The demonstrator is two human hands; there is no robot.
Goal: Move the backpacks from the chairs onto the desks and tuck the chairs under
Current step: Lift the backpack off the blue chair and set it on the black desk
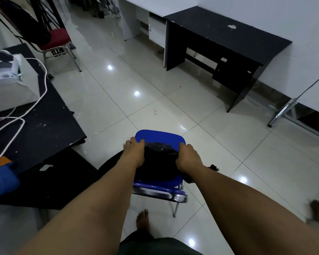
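A blue chair with a chrome frame stands on the tiled floor right in front of me. A black backpack lies on its seat. My left hand grips the backpack's left side and my right hand grips its right side. A black desk stands against the right wall, its top bare apart from a small white scrap. At the far left, a red chair carries another dark backpack.
A black table at my left holds a white device and a white cable. A white desk stands behind the black one. A metal-legged table is at the right edge. My bare feet are below the chair.
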